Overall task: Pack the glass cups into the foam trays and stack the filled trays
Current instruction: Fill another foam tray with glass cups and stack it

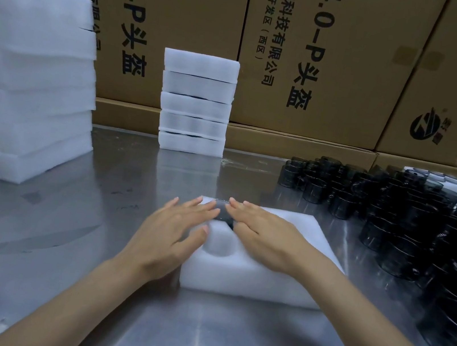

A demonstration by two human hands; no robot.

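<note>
Two bare forearms reach in from the bottom edge, and both hands are flat on the foam tray (248, 283) in the middle of the steel table (108, 318). Left hand (173, 230): fingers straight and slightly spread, tips laid across the tray's far left corner, thumb by the near pocket. Right hand (265, 235): fingers straight and close together, pressing down beside the dark glass cup (225, 215) seated in the far pocket. Neither hand grips anything; they look to be pushing that cup home. Right in front of it, the near pocket (217, 244) sits open and unfilled. The rest of the tray is under the right hand, so its other pockets cannot be read.

Further out, a stack of filled trays (196, 103) stands five high at the back, so a good share seems done. Plenty remains, though: a big crowd of loose cups (411, 219) waits at the right, and a tall pile of spare foam (33, 76) at the left.
</note>
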